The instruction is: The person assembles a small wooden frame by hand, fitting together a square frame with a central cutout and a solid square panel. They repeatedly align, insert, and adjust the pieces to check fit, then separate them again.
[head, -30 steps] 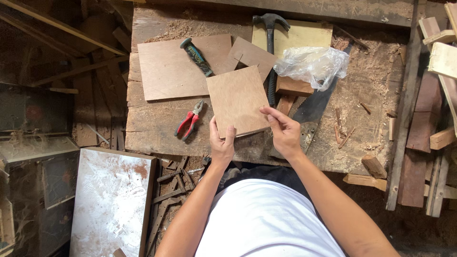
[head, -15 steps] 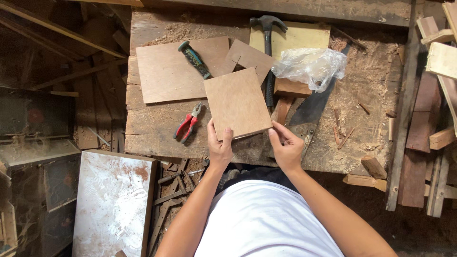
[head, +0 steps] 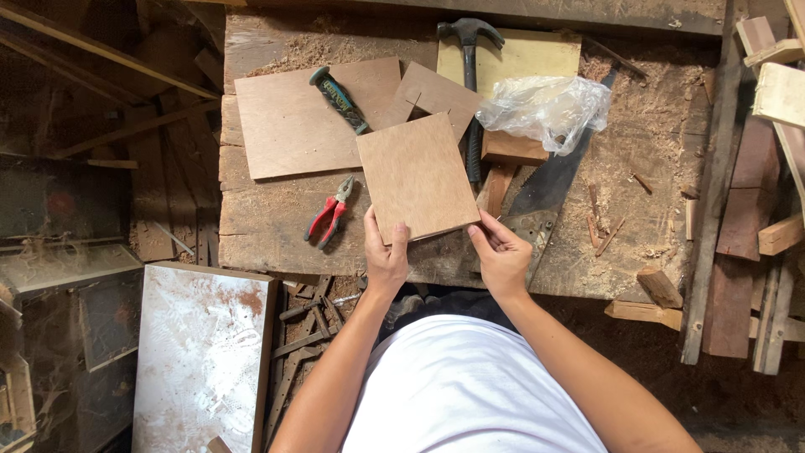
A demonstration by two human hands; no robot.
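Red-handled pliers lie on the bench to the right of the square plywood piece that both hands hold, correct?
Not quite. In the head view the red-handled pliers lie on the bench to the left of the square plywood piece, which the left hand and right hand hold.

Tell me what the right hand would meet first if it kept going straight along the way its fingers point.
The right hand points up and left at the near right corner of the small plywood panel, which its fingertips seem to touch already. Beyond that lies the hammer, though depth is unclear.
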